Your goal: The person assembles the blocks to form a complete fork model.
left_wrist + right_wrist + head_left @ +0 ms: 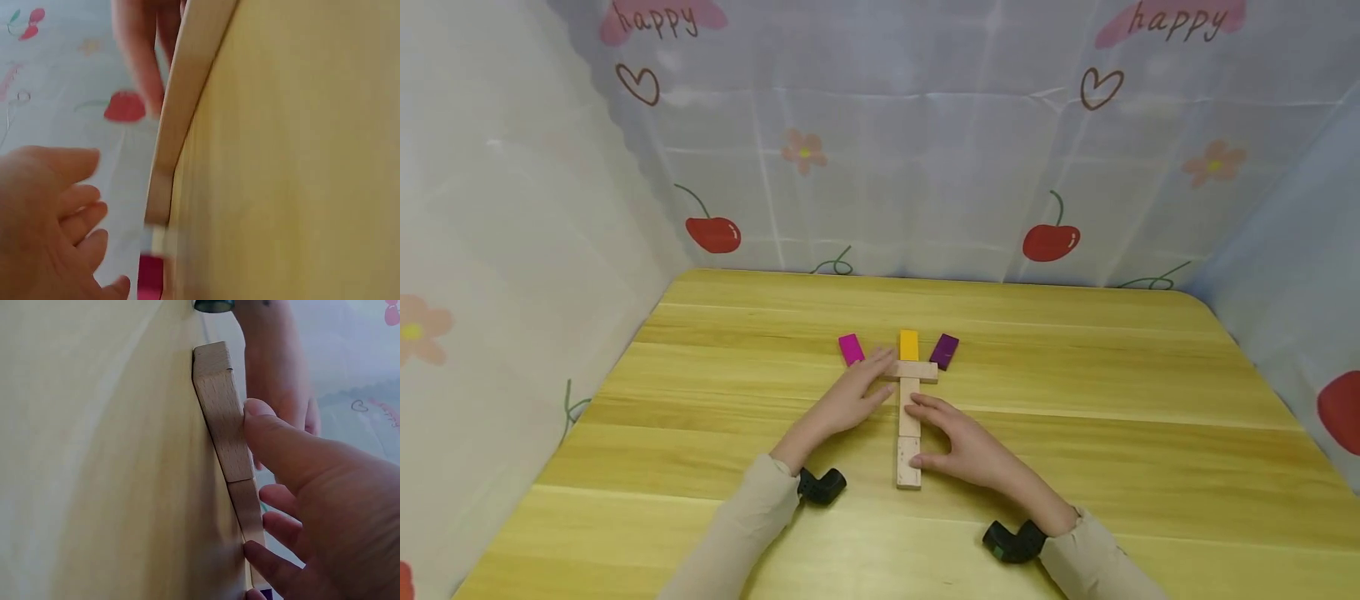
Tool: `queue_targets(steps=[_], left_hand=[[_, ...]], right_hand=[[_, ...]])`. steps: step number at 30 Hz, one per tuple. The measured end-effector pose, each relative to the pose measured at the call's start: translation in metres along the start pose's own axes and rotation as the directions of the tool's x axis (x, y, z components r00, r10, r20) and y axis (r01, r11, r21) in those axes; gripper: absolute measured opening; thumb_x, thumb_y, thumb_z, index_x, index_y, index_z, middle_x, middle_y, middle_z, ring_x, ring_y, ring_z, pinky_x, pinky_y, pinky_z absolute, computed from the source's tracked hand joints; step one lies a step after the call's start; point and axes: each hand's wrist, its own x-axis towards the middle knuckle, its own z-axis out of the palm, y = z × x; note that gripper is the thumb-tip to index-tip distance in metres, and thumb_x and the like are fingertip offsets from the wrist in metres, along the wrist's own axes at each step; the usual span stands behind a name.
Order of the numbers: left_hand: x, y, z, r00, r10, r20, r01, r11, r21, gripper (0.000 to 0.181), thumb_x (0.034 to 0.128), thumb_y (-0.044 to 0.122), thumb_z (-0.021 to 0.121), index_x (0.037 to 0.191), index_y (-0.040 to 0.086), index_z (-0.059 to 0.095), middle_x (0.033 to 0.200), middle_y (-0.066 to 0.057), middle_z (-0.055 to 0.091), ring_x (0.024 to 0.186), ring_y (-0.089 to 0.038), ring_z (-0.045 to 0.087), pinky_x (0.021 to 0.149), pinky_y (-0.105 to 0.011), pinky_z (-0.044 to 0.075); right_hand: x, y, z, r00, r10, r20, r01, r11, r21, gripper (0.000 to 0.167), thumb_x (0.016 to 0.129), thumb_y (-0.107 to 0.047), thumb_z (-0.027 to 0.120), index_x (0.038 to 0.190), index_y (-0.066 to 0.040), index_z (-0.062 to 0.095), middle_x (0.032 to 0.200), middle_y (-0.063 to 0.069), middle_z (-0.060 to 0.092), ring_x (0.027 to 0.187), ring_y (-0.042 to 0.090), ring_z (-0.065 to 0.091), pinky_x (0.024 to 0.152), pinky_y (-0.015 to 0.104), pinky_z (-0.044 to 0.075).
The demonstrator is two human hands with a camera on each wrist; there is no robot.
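Plain wooden blocks lie flat in a T: a crossbar block (pixel 927 372), an upper stem block (pixel 908 423) and a lower stem block (pixel 907 475) end to end. Beyond the crossbar fan out a magenta block (pixel 851 348), a yellow block (pixel 909 345) and a purple block (pixel 944 351). My left hand (pixel 850 396) hovers at the crossbar's left end, covering part of it, fingers loosely extended and holding nothing. To the right of the stem, my right hand (pixel 970 448) has relaxed, spread fingers over its edge. Its thumb (pixel 259 412) is at the lower block; contact is unclear.
The blocks lie on a wood-grain table (pixel 1112 400). A printed curtain (pixel 917 183) rises behind the table and along both sides. Black wrist devices sit on the left wrist (pixel 822 487) and right wrist (pixel 1015 542).
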Motion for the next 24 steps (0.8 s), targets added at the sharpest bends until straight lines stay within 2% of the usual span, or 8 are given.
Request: queue_targets(steps=[2, 4, 7, 10, 14, 19, 24], left_hand=[[0.001, -0.008, -0.009, 0.997, -0.032, -0.064, 0.029, 0.998, -0.057, 0.051, 0.0981, 0.019, 0.051, 0.144, 0.002, 0.035, 0.149, -0.013, 0.029, 0.138, -0.026, 0.018, 0.108, -0.044, 0.016], [0.002, -0.017, -0.017, 0.989, -0.085, -0.123, 0.073, 0.992, -0.103, 0.052, 0.0972, 0.018, 0.053, 0.144, 0.003, 0.036, 0.148, -0.014, 0.029, 0.137, -0.025, 0.019, 0.108, -0.041, 0.017], [0.003, -0.033, -0.026, 0.973, -0.155, -0.168, 0.129, 0.979, -0.157, 0.055, 0.0957, 0.017, 0.056, 0.144, 0.002, 0.035, 0.148, -0.014, 0.029, 0.137, -0.024, 0.019, 0.108, -0.04, 0.018], [0.003, -0.049, -0.032, 0.965, -0.207, -0.163, 0.179, 0.969, -0.169, 0.062, 0.0943, 0.022, 0.059, 0.146, 0.002, 0.031, 0.149, -0.014, 0.027, 0.137, -0.027, 0.02, 0.108, -0.042, 0.019], [0.003, -0.061, -0.037, 0.963, -0.237, -0.125, 0.215, 0.962, -0.168, 0.072, 0.0904, 0.025, 0.064, 0.147, 0.002, 0.027, 0.149, -0.016, 0.027, 0.135, -0.03, 0.024, 0.107, -0.043, 0.021], [0.005, -0.063, -0.038, 0.97, -0.232, -0.075, 0.219, 0.964, -0.153, 0.08, 0.0845, 0.025, 0.071, 0.147, 0.002, 0.027, 0.148, -0.017, 0.028, 0.135, -0.03, 0.025, 0.107, -0.041, 0.023], [0.007, -0.063, -0.036, 0.972, -0.215, -0.1, 0.202, 0.971, -0.125, 0.079, 0.0817, 0.02, 0.075, 0.145, 0.001, 0.032, 0.144, -0.02, 0.034, 0.132, -0.034, 0.03, 0.105, -0.043, 0.026]], right_hand=[[0.0, 0.001, 0.0, 1.0, 0.002, 0.001, -0.002, 1.0, -0.005, 0.068, 0.084, -0.04, 0.069, 0.14, -0.008, 0.045, 0.147, 0.008, 0.032, 0.132, 0.028, 0.03, 0.103, 0.047, 0.029], [0.0, 0.001, 0.0, 1.0, -0.003, 0.001, 0.003, 1.0, -0.007, 0.069, 0.084, -0.041, 0.068, 0.14, -0.008, 0.045, 0.147, 0.009, 0.032, 0.132, 0.029, 0.031, 0.103, 0.048, 0.029], [0.0, 0.002, 0.001, 1.0, -0.01, -0.006, 0.01, 1.0, -0.012, 0.069, 0.084, -0.042, 0.068, 0.139, -0.007, 0.045, 0.147, 0.009, 0.033, 0.132, 0.03, 0.031, 0.102, 0.049, 0.029], [0.0, 0.001, 0.002, 1.0, -0.005, -0.003, 0.005, 1.0, -0.005, 0.07, 0.083, -0.041, 0.069, 0.14, -0.008, 0.045, 0.147, 0.008, 0.032, 0.133, 0.028, 0.03, 0.103, 0.046, 0.028], [0.001, 0.0, 0.003, 1.0, -0.005, 0.001, 0.005, 1.0, 0.008, 0.072, 0.083, -0.041, 0.069, 0.141, -0.008, 0.043, 0.148, 0.006, 0.032, 0.133, 0.026, 0.029, 0.104, 0.044, 0.027], [0.0, 0.0, 0.002, 1.0, 0.002, -0.008, -0.002, 1.0, 0.007, 0.072, 0.083, -0.041, 0.07, 0.141, -0.009, 0.043, 0.148, 0.005, 0.032, 0.133, 0.025, 0.029, 0.104, 0.044, 0.027], [-0.001, 0.002, 0.002, 1.0, 0.016, -0.002, -0.016, 1.0, 0.004, 0.072, 0.083, -0.042, 0.069, 0.142, -0.01, 0.042, 0.148, 0.004, 0.031, 0.134, 0.023, 0.028, 0.105, 0.042, 0.026]])
